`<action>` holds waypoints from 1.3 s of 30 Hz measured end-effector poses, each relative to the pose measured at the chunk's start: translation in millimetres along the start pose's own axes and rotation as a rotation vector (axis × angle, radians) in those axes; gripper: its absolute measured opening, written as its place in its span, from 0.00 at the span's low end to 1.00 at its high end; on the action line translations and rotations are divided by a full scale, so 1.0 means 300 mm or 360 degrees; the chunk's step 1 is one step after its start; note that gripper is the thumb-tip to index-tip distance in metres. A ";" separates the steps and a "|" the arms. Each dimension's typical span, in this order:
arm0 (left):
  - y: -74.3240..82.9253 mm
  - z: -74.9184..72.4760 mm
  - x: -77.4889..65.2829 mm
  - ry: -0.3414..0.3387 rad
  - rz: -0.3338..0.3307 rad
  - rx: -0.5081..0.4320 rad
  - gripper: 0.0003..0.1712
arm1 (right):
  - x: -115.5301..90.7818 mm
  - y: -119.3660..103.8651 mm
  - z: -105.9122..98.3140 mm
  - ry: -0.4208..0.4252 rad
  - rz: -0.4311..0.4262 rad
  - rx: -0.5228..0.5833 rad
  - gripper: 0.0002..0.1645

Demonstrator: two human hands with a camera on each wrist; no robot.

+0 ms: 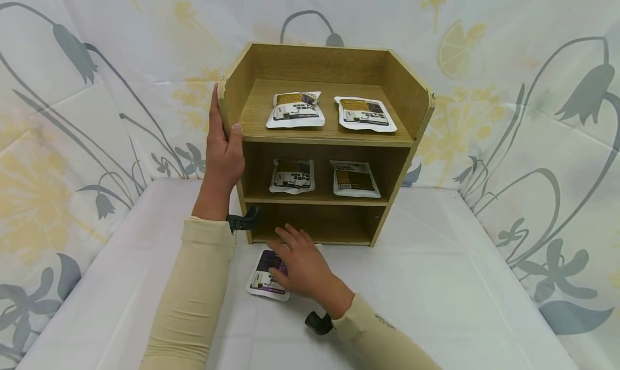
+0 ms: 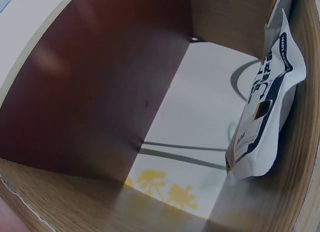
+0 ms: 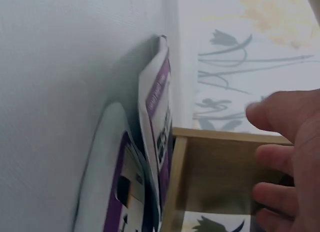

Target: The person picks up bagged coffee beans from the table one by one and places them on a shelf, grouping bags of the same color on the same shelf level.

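My left hand (image 1: 225, 157) grips the left side panel of a small wooden shelf (image 1: 317, 63), fingers along its outside and thumb at the front edge. In front of the shelf, my right hand (image 1: 305, 265) hovers with spread fingers over a white and purple pouch (image 1: 263, 285) lying on the table. The right wrist view shows two such pouches, a nearer pouch (image 3: 115, 177) and a farther pouch (image 3: 159, 96); in the head view the second is mostly hidden by my right hand. Nothing is held in the right hand.
On the top board lie two white and yellow-brown pouches, a left pouch (image 1: 295, 111) and a right pouch (image 1: 365, 114). The middle level holds a left pouch (image 1: 292, 176) and a right pouch (image 1: 354, 180). A flower-printed cloth (image 1: 508, 90) hangs behind and at the sides.
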State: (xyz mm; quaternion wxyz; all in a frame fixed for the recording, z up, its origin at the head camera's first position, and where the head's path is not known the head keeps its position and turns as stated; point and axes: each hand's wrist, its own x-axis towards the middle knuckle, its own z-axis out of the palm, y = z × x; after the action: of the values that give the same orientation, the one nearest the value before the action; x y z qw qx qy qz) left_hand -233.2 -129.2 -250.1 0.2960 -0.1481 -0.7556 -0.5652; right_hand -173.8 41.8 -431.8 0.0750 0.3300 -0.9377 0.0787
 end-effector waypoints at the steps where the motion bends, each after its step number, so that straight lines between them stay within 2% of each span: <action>1: 0.001 -0.001 0.000 -0.0001 -0.0002 0.0001 0.38 | 0.001 -0.003 0.006 -0.0033 -0.0002 -0.0014 0.35; 14: -0.003 -0.001 -0.001 -0.0007 0.0004 0.0000 0.38 | 0.005 -0.038 0.049 -0.0329 -0.0033 -0.0053 0.42; 29: -0.002 -0.002 -0.001 -0.0014 0.0011 -0.0022 0.38 | 0.012 -0.055 0.079 -0.0500 -0.0012 -0.0074 0.49; 39: -0.126 0.001 0.042 -0.0001 0.0058 -0.0045 0.38 | 0.011 -0.065 0.076 -0.0544 -0.0068 -0.0007 0.41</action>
State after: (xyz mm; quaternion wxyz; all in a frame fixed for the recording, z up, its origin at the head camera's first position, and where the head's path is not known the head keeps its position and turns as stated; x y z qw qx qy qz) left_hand -264.2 -142.2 -271.6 0.3041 -0.1662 -0.7448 -0.5703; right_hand -166.2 20.2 -451.4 -0.0831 0.3583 -0.9297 0.0177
